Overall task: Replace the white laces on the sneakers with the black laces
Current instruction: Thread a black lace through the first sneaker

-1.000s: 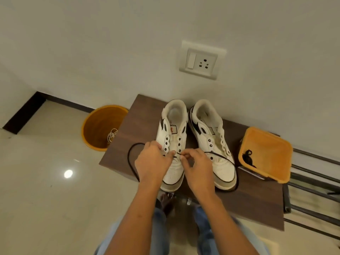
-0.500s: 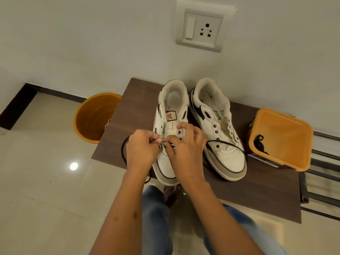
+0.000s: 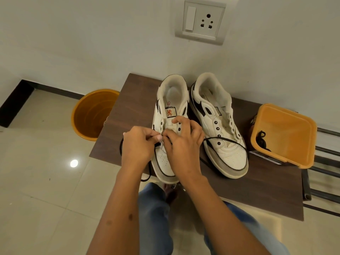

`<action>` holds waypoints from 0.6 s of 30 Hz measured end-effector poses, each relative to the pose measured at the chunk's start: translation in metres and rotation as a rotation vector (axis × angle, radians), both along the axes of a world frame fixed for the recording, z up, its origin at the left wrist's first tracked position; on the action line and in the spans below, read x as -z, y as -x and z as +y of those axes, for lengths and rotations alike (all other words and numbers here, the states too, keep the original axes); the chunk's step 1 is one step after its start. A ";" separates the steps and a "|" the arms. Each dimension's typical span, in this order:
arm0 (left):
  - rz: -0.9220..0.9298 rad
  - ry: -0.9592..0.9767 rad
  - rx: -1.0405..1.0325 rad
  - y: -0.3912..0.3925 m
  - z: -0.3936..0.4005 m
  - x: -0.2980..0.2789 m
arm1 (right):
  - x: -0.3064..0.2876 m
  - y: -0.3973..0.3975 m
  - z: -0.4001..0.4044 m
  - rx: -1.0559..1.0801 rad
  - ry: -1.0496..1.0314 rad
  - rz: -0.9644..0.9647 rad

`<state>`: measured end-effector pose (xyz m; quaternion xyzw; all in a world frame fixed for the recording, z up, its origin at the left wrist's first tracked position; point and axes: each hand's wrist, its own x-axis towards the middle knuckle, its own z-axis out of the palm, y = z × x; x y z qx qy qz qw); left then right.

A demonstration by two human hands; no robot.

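- An orange bucket (image 3: 93,115) stands on the tiled floor, just beside the left end of the brown table (image 3: 132,100).
- The left hand (image 3: 137,146) is over the lower eyelets of the left sneaker (image 3: 170,115). Its thumb and forefinger are curled together and pinch the black lace (image 3: 223,139) at an eyelet.
- One part of this lace makes a loop left of the left hand, and an end hangs over the front edge of the table below the hand.
- The left sneaker stands on the table with its toe toward the person. Its upper eyelets have no lace.
- The right hand (image 3: 184,144) lies on the tongue and right side of the left sneaker. Its fingers are curled and meet the left fingers at the lace; I cannot tell how firmly it holds the lace.
- From under the right hand the lace goes right, across the toe part of the right sneaker (image 3: 219,126), which stands touching the left one.
- An orange tub (image 3: 287,133) stands near the right sneaker, with another black lace (image 3: 261,138) inside it.
- On the wall above is a switch plate (image 3: 201,20).
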<state>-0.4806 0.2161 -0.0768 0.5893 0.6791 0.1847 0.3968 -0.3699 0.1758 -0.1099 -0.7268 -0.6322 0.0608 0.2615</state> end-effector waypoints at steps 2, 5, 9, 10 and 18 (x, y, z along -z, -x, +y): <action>-0.006 -0.001 -0.007 0.003 0.002 0.001 | -0.003 -0.001 -0.001 -0.005 0.039 0.047; 0.044 -0.021 -0.017 0.003 0.002 0.002 | -0.013 0.003 -0.013 0.010 0.076 -0.028; 0.153 -0.033 -0.041 0.001 0.003 0.000 | -0.004 0.018 -0.062 -0.179 0.166 -0.072; 0.205 -0.043 -0.068 0.002 0.004 -0.001 | 0.005 0.019 -0.072 -0.262 0.217 -0.089; 0.304 -0.216 -0.630 0.033 0.008 -0.014 | 0.020 -0.004 -0.083 -0.448 0.408 -0.160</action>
